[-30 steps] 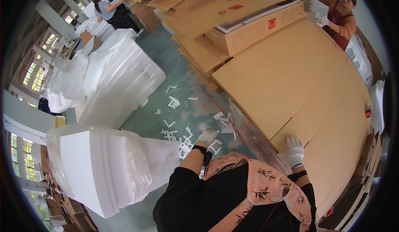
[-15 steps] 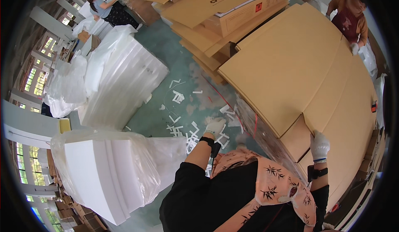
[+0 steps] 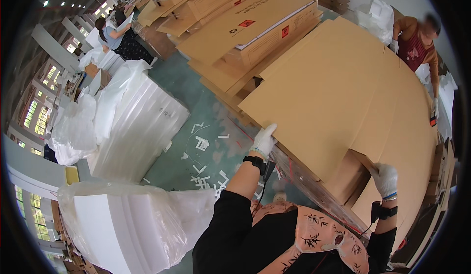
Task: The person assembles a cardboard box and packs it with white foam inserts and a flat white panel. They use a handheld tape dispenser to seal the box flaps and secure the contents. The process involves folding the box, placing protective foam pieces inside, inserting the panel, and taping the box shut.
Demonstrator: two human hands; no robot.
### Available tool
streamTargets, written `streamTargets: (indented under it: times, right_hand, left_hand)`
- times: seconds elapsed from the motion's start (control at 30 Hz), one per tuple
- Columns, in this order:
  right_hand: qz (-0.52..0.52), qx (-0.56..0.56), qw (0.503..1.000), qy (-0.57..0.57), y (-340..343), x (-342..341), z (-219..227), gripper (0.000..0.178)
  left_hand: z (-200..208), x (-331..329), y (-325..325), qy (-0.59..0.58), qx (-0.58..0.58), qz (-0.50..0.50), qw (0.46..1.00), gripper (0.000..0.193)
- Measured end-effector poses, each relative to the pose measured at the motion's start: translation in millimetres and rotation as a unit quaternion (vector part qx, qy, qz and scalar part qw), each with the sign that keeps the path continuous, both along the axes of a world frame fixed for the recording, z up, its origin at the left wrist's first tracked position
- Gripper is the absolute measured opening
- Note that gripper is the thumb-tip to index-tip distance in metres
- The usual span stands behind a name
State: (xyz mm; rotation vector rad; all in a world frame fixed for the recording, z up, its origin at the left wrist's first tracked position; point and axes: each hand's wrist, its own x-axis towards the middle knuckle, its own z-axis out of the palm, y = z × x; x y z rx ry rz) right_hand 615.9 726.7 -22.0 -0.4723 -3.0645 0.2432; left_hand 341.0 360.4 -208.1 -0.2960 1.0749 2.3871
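Here, right fingers (image 3: 386, 169) pinch a carton's (image 3: 314, 107) raised flap (image 3: 364, 160), left fingers (image 3: 271, 128) touch its edge (image 3: 294, 160), grip unclear.

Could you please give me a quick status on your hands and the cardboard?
Left hand at the cardboard's near edge. Right hand holding a raised flap. Co-worker at the far side, away from the flap.
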Motion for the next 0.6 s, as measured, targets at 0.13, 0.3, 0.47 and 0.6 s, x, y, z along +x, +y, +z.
streamTargets:
  times: [0.13, 0.3, 0.47, 0.6]
  right_hand:
    - [-0.005, -0.017, 0.999, 0.051, 14, 15, -15, 0.019]
    - [-0.048, -0.072, 0.994, 0.072, 41, 47, -41, 0.021]
    - [-0.083, -0.154, 0.974, 0.146, 84, 105, -78, 0.021]
    - [-0.139, -0.249, 0.944, 0.166, 109, 130, -85, 0.023]
  left_hand:
    - [26, -15, 11, 0.162, -0.351, 0.021, 0.922, 0.042]
    - [106, 29, 30, 0.217, -0.340, 0.053, 0.914, 0.047]
    - [178, 97, 57, 0.343, -0.267, 0.059, 0.899, 0.032]
    - [260, 165, 93, 0.489, -0.281, 0.072, 0.823, 0.024]
